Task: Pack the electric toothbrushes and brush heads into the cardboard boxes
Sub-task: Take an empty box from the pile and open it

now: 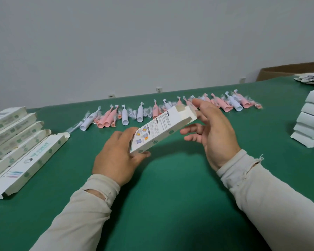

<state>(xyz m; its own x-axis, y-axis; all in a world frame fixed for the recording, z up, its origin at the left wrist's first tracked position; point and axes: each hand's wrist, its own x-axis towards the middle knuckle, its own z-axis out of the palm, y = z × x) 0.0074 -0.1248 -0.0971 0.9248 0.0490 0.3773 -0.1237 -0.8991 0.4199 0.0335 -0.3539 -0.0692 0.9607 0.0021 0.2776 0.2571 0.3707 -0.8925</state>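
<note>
Both my forearms in beige sleeves (91,211) over the green table (170,205). My left hand (116,156) grips the near end of a white printed toothbrush box (161,129), thumb under, fingers curled over the top. Box held off the table, tilted, far end up and to the right, end flap open there. My right hand (212,131) is at that far end, fingers spread and relaxed, fingertips touching the box's open end, not clamping it. Left side: row of flat-lying printed boxes (16,142), end flaps open. Right edge: stack of white boxes (310,124). Further back: line of pink and white electric toothbrushes (170,109) with bagged brush heads among them, along the table's far side.
</note>
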